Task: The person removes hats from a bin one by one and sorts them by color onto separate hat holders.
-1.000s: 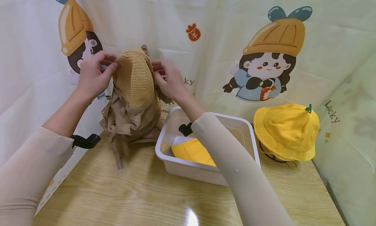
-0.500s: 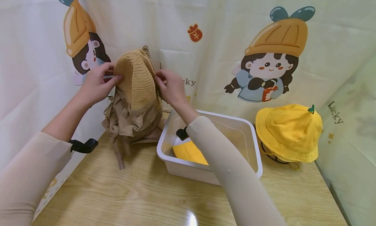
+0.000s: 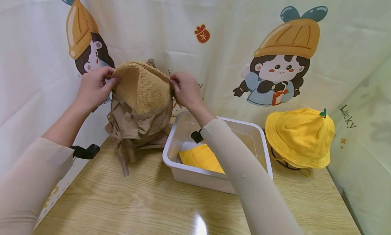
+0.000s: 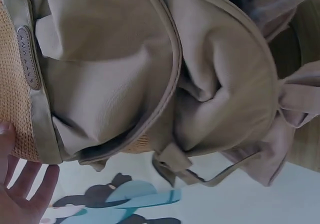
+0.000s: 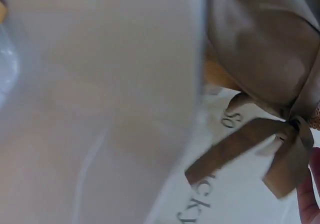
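A sun hat (image 3: 143, 89) with a straw-coloured woven part and gathered brown fabric (image 3: 131, 123) stands upright at the back left. My left hand (image 3: 93, 87) pinches the left edge of the woven part between thumb and fingers. On the opposite side, my right hand (image 3: 186, 89) pinches the right edge, so the woven part is spread between both hands. A small leather label (image 4: 28, 57) shows on the fabric band in the left wrist view. In the right wrist view a brown ribbon bow (image 5: 235, 145) hangs beside my fingertips (image 5: 312, 196); most of that hand is out of frame.
A white plastic bin (image 3: 195, 171) stands right of the sun hat under my right forearm, with a yellow fabric piece (image 3: 200, 158) inside. A yellow bucket hat (image 3: 299, 136) sits farther right on a dark wire stand. Printed curtains (image 3: 226, 51) close off the back and sides.
My right hand has drawn its edge of the woven part outward to the right. The woven part is wider and its top is lower than before. The bin and bucket hat stay put.
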A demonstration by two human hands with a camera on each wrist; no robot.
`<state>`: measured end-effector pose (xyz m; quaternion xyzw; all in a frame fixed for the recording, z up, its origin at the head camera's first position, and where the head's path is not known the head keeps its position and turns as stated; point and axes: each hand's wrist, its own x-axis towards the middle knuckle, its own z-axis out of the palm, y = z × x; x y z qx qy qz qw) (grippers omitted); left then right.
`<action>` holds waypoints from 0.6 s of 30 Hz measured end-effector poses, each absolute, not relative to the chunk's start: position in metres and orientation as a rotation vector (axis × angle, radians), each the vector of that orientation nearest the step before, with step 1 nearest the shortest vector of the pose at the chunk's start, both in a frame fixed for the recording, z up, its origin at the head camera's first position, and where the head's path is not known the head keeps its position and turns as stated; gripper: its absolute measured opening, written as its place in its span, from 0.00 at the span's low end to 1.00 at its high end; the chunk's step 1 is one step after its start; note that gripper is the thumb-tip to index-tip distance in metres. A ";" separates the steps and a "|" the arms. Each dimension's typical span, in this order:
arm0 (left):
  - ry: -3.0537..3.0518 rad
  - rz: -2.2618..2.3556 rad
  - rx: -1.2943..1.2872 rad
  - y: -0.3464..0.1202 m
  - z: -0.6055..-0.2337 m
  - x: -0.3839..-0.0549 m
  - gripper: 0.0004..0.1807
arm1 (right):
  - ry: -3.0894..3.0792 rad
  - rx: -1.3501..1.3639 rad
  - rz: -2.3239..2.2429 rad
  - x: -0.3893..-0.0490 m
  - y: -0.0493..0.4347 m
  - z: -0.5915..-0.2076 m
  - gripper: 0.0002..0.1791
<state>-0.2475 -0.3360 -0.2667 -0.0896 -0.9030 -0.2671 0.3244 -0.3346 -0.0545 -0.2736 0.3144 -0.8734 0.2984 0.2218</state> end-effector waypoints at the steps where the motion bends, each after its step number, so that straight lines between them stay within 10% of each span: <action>1: -2.376 -0.690 -0.244 -0.337 -0.269 -0.248 0.11 | -2.444 0.870 0.809 -0.335 -0.055 -0.276 0.10; 18: -2.327 -0.521 -0.540 -0.297 -0.312 -0.255 0.65 | -2.222 1.326 1.188 -0.307 -0.092 -0.273 0.34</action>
